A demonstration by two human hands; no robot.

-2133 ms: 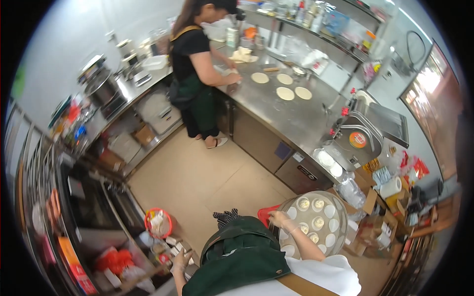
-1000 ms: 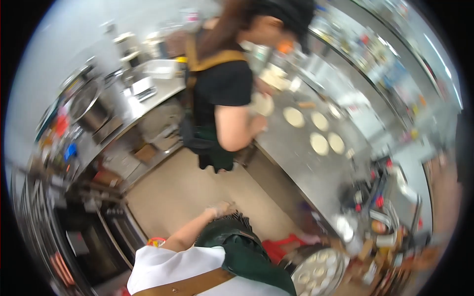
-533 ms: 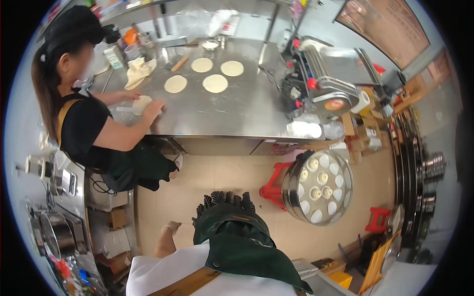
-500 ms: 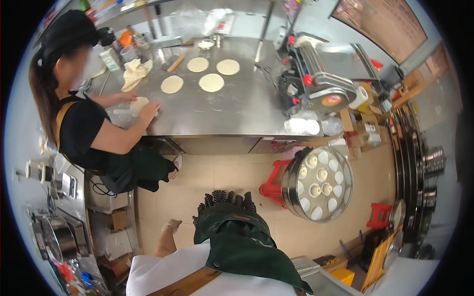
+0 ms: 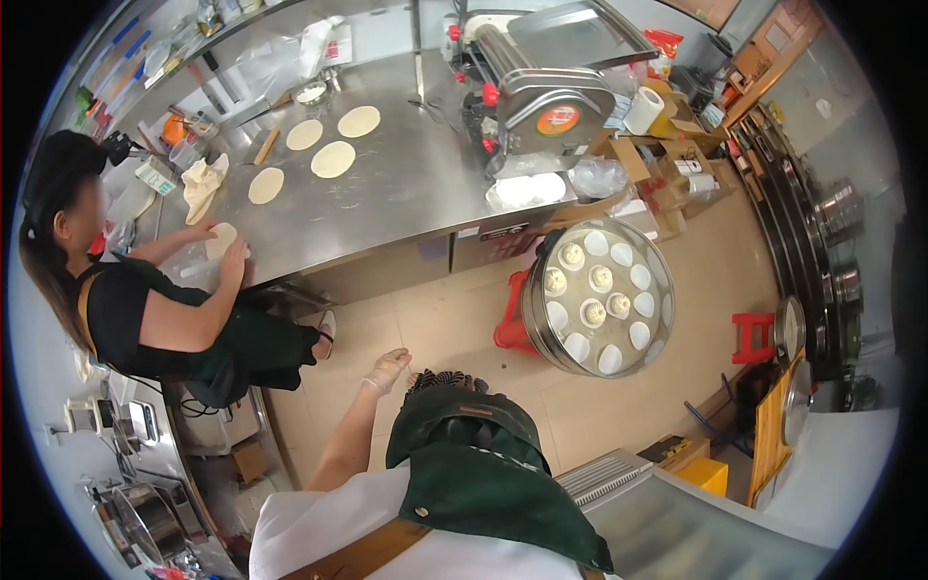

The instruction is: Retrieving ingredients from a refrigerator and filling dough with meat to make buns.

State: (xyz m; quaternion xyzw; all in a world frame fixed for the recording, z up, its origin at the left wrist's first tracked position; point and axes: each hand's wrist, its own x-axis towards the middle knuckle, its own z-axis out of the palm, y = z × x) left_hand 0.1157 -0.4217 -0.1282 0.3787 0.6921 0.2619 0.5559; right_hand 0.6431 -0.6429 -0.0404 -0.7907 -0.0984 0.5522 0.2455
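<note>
Currently, the left hand (image 5: 390, 370) hangs low over the floor (image 5: 454, 333), just ahead of the wearer's body, in a thin clear glove. Its fingers are bent and drawn close together; whether they pinch anything cannot be told. Nearest to it is a dark striped fabric (image 5: 451, 380) at the front edge of the wearer's green apron (image 5: 483, 498). Right hand: out of view, state cannot be told.

Round metal steamer (image 5: 535, 321) — to the right of the left hand and well apart from it — sits over a red stool (image 5: 513, 317), near the front of the steel bench (image 5: 387, 208). Inside it are white paper rounds (image 5: 640, 336); five carry pale, pleated buns (image 5: 600, 278), grouped toward the far and left part, the other rounds bare.

On the bench: four flat dough discs (image 5: 333, 159), lying apart from one another, with a wooden rolling pin (image 5: 267, 146) between the leftmost disc and the back of the bench. A co-worker (image 5: 145, 319) at the left end has both hands on a further dough piece (image 5: 222, 240); a crumpled cream cloth or dough (image 5: 204, 188) lies just beyond — which, unclear. Roller machine (image 5: 546, 106) stands at the bench's right end.
</note>
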